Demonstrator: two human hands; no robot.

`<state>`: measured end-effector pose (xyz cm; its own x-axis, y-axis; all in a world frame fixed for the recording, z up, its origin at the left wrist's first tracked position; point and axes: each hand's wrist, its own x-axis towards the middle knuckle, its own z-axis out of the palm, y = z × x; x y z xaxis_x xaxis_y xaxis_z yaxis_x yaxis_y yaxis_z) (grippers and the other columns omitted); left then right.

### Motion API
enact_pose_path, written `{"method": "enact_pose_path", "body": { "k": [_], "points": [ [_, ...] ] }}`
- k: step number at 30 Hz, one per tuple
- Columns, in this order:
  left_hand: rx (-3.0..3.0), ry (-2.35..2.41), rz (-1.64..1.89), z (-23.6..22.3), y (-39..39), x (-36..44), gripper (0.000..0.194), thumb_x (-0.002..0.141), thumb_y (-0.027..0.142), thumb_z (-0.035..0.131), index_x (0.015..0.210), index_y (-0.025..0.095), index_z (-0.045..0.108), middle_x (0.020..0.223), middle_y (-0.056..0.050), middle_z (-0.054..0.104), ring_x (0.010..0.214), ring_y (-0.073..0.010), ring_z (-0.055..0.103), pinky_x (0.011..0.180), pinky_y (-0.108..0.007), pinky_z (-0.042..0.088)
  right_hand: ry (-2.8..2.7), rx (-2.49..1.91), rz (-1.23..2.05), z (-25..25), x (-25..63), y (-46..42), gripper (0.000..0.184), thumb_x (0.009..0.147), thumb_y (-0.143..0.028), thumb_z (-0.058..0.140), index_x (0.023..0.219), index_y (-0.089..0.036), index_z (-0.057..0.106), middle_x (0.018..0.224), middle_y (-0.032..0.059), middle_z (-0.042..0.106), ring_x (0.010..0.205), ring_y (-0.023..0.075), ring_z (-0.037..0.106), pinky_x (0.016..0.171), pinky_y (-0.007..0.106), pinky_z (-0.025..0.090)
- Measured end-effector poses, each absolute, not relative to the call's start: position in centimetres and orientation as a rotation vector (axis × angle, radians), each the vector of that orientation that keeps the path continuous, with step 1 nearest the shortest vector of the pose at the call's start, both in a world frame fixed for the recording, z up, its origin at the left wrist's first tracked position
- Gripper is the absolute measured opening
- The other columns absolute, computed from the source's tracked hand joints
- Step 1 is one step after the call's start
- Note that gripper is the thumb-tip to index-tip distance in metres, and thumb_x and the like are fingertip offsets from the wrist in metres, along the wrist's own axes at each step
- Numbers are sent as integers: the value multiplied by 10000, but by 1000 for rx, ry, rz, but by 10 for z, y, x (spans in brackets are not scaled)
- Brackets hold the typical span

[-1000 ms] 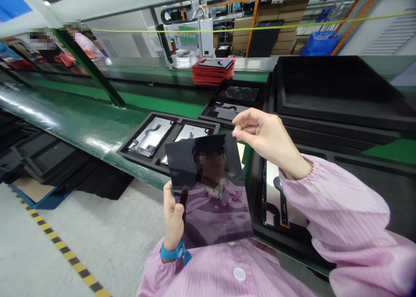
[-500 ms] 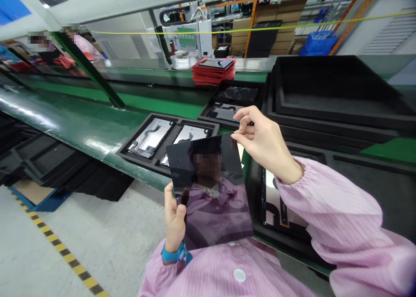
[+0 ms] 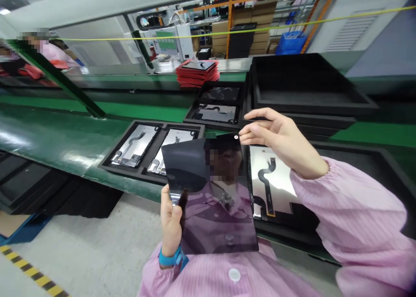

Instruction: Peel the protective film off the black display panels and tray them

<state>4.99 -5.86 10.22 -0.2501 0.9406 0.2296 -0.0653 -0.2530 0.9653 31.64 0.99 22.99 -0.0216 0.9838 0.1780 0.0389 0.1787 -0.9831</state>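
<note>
My left hand (image 3: 171,223), with a blue band at the wrist, grips the left edge of a glossy black display panel (image 3: 217,210), thumb on the front. The panel is tilted toward me and mirrors my pink striped clothing. A small round white sticker with a reddish mark (image 3: 236,137) sits on its upper right corner. My right hand (image 3: 273,130) is beside that corner, fingers stretched out and apart, fingertips at or very near the edge. Behind it, a display with silver back and black flex cable (image 3: 267,184) lies in a black foam tray (image 3: 360,167).
Another foam tray (image 3: 107,163) holds two silver-backed displays on the green bench (image 3: 48,137). Farther back are a tray with displays (image 3: 191,115), a stack of red sheets (image 3: 196,77) topped by a panel, and stacked black trays (image 3: 312,111). People sit at the far left.
My right hand's pinch at the panel's corner has loosened, and its fingers have straightened. The white sticker now shows there. The view has swung right, shifting the surroundings left.
</note>
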Motion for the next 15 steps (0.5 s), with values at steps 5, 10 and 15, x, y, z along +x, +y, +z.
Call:
{"method": "enact_pose_path", "body": {
  "k": [5,10,15],
  "points": [
    [984,1153,1514,118,-47,77,483,814,408,639,1251,231,532,1213,-40,624,1130,-203,585,949,-269,468,-1481,-1270,1902,188,347,-39,704,753,-774,518,767,-90,683,740,144,660,655,201,656,651,304,561],
    [927,1043,1198,141,-34,100,573,715,306,749,1231,234,509,1191,-44,653,1073,-208,634,914,-283,499,-1227,-1074,1877,161,332,-79,744,863,-782,248,1241,-222,559,1075,106,630,980,217,629,885,373,515],
    [774,966,1082,142,-30,108,639,707,255,746,1285,225,477,1255,-76,623,1088,-223,633,923,-313,492,-801,-1117,1583,155,323,-66,610,828,-457,642,1368,-328,389,1154,42,600,961,186,613,824,319,525]
  ]
}}
